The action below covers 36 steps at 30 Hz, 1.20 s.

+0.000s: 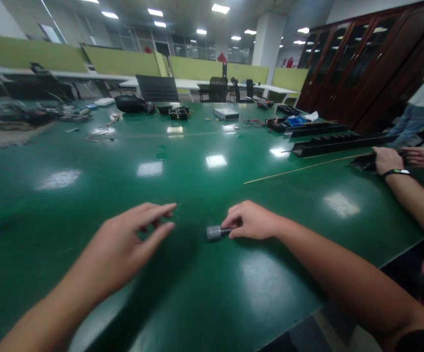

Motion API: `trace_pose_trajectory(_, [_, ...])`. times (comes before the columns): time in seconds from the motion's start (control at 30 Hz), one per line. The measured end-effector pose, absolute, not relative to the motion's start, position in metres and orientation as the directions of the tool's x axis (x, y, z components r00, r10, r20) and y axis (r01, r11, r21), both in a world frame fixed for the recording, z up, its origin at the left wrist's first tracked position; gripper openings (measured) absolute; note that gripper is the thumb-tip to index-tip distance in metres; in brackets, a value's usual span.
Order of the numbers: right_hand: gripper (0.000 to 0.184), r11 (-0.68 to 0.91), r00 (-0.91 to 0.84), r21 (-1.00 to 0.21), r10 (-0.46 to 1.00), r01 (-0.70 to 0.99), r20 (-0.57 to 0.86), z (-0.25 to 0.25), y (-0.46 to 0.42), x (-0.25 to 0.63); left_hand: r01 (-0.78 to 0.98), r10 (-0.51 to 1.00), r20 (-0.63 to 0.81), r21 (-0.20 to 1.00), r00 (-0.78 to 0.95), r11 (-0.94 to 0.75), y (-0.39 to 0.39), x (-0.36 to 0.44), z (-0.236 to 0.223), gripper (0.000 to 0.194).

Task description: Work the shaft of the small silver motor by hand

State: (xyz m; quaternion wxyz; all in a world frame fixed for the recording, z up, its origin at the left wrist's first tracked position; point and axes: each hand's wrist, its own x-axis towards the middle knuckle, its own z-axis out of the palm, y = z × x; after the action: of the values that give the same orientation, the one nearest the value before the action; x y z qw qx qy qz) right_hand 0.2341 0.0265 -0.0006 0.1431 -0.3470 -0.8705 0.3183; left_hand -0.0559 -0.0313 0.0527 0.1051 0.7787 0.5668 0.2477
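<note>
A small dark flashlight (214,233) with a wider grey head lies low over the green tabletop, its head pointing left. My right hand (250,220) pinches its narrow rear end between thumb and fingers, and the palm hides part of that end. To the left, my left hand (134,239) hovers above the table with thumb and fingers apart, a short way from the flashlight's head. Nothing solid shows between those fingers; a faint thin streak near the fingertips is too blurred to make out.
At right, a co-worker's hands (390,160) work at a black part beside a long thin rod (292,171). Black channel strips (332,143) lie behind. Along the far side are a white box (226,114), a black pouch (131,103) and tangled cables (101,134).
</note>
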Motion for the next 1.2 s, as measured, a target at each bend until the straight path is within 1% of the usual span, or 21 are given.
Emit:
trace_pose_trajectory(0.07, [0.026, 0.567, -0.724, -0.648, 0.689, 0.508, 0.036, 0.0, 0.026, 0.234, 0.796, 0.91, 0.163, 0.442, 0.382, -0.414, -0.018, -0.029, 0.043, 0.049])
trace_pose_trajectory(0.1, [0.025, 0.571, -0.724, -0.645, 0.689, 0.508, 0.039, 0.0, 0.026, 0.233, 0.782, 0.897, 0.123, 0.448, 0.426, -0.433, -0.014, -0.018, 0.038, 0.055])
trace_pose_trajectory(0.17, [0.025, 0.566, -0.719, -0.647, 0.694, 0.512, 0.039, -0.001, 0.025, 0.233, 0.764, 0.882, 0.086, 0.466, 0.463, -0.447, -0.01, -0.002, 0.028, 0.058])
trace_pose_trajectory(0.23, [0.024, 0.551, -0.708, -0.657, 0.705, 0.514, 0.037, -0.002, 0.024, 0.232, 0.743, 0.871, 0.071, 0.49, 0.486, -0.455, -0.009, 0.005, 0.02, 0.052])
trace_pose_trajectory(0.33, [0.023, 0.549, -0.706, -0.666, 0.707, 0.505, 0.048, -0.004, 0.023, 0.232, 0.691, 0.857, 0.093, 0.55, 0.507, -0.469, -0.012, 0.004, 0.009, 0.029])
trace_pose_trajectory(0.43, [0.023, 0.561, -0.712, -0.668, 0.699, 0.489, 0.066, -0.006, 0.021, 0.232, 0.658, 0.853, 0.132, 0.582, 0.504, -0.478, -0.015, 0.002, 0.002, 0.019])
trace_pose_trajectory(0.57, [0.023, 0.547, -0.699, -0.683, 0.712, 0.484, 0.075, -0.007, 0.017, 0.232, 0.652, 0.862, 0.168, 0.589, 0.479, -0.477, -0.017, 0.004, -0.002, 0.017])
trace_pose_trajectory(0.9, [0.02, 0.519, -0.629, -0.675, 0.77, 0.524, 0.103, -0.008, 0.013, 0.226, 0.661, 0.875, 0.184, 0.591, 0.447, -0.462, -0.017, 0.005, -0.004, 0.017])
trace_pose_trajectory(1.2, [0.012, 0.591, -0.644, -0.63, 0.743, 0.503, 0.183, -0.01, 0.01, 0.223, 0.672, 0.886, 0.153, 0.599, 0.437, -0.435, -0.017, 0.006, -0.004, 0.02])
